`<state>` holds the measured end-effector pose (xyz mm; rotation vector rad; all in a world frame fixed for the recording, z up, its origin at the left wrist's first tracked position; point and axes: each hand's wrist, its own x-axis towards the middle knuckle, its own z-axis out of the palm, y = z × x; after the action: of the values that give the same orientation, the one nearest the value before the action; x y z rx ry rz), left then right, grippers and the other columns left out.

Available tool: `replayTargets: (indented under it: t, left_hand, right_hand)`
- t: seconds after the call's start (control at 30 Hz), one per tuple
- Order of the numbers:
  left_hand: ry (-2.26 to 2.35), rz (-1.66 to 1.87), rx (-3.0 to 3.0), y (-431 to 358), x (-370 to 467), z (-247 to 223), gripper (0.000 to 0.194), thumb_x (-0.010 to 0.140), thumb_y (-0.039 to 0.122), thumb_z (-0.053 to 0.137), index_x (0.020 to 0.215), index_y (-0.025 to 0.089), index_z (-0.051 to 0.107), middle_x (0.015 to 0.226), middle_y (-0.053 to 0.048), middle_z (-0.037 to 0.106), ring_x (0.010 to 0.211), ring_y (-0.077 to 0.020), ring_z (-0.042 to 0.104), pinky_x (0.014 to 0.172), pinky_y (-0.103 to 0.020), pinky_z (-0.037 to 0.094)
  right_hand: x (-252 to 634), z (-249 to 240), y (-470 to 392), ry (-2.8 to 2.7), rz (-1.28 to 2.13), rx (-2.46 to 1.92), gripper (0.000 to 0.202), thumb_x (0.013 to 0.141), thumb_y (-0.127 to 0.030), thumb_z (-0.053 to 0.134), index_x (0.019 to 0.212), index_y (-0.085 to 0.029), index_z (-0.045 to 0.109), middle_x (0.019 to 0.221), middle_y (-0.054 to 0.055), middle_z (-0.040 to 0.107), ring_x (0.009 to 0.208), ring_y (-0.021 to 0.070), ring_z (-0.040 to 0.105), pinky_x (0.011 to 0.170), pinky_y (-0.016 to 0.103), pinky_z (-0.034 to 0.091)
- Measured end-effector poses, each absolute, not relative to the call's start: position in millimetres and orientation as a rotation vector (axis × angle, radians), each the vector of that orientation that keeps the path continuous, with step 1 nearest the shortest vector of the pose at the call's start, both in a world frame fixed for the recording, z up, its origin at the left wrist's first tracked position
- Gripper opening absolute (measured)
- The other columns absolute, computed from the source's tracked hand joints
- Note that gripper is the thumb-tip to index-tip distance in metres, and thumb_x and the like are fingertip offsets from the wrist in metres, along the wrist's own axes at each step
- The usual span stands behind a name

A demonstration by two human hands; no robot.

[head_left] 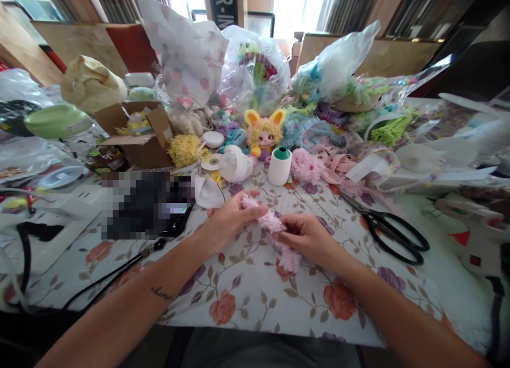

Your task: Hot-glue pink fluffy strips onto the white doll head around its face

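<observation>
Both hands meet over the flowered tablecloth on a strip of fluffy pink yarn. My left hand pinches its upper end between thumb and fingers. Close by on the right, my right hand grips the middle of the strip, fingertips partly hidden by the fluff. The loose end hangs down below my right hand toward the cloth. Just beyond the hands stands a white thread cone with a green top. A ball of pink yarn lies beside it.
Black-handled scissors lie at right, near a glue gun. A phone with a dark cord is on the left. Behind sit a yellow-eared doll, a cardboard box, yellow yarn and several plastic bags.
</observation>
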<state>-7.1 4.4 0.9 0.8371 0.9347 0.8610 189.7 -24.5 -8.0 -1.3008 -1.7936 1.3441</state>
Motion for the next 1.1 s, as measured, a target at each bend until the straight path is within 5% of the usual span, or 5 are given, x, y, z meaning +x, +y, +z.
replayTargets:
  t: [0.3,0.47,0.73,0.9,1.1]
  left_hand:
    - [0.875,1.090,0.786,14.3,-8.8,-3.1,0.039,0.065,0.009,0.079,0.099,0.016,0.061,0.076,0.002,0.067,0.070,-0.0078,0.062,0.067,-0.018,0.050]
    - [0.791,1.099,0.716,12.6,-6.5,1.0,0.018,0.082,0.020,0.065,0.098,0.012,0.062,0.090,-0.006,0.069,0.082,-0.0132,0.066,0.077,-0.025,0.054]
    - [0.789,0.820,0.802,2.3,-0.9,-2.6,0.055,0.074,0.013,0.074,0.123,0.017,0.051,0.085,-0.002,0.067,0.072,-0.0116,0.065,0.069,-0.024,0.052]
    - [0.899,0.997,0.870,3.1,-1.3,-0.9,0.046,0.068,0.011,0.078,0.109,0.017,0.057,0.078,0.001,0.068,0.064,-0.0089,0.063,0.062,-0.020,0.050]
    - [0.875,1.028,0.710,8.0,-4.8,1.8,0.045,0.068,0.006,0.076,0.106,0.017,0.054,0.078,0.001,0.067,0.065,-0.0071,0.062,0.063,-0.017,0.050]
  right_hand:
    - [193.7,-19.2,-27.4,-1.605,2.015,-1.000,0.021,0.078,-0.027,0.068,0.095,-0.017,0.061,0.072,0.000,0.059,0.056,0.0094,0.053,0.049,0.019,0.042]
    - [190.4,-17.3,-28.2,-1.563,1.908,-1.121,0.020,0.081,-0.030,0.065,0.097,-0.017,0.062,0.065,-0.002,0.058,0.050,0.0094,0.053,0.044,0.019,0.045]
    - [180.8,-22.1,-29.0,-1.527,1.646,-1.213,0.021,0.079,-0.033,0.068,0.093,-0.019,0.061,0.067,-0.002,0.061,0.050,0.0106,0.057,0.041,0.019,0.044]
    - [179.8,-22.7,-34.2,-1.545,1.749,-1.098,0.032,0.069,-0.030,0.077,0.095,-0.020,0.062,0.083,0.000,0.065,0.059,0.0124,0.059,0.046,0.022,0.049]
    - [187.2,-16.0,-34.9,-1.670,1.885,-1.039,0.018,0.071,-0.032,0.075,0.076,-0.016,0.068,0.060,-0.001,0.060,0.050,0.0103,0.053,0.048,0.023,0.046]
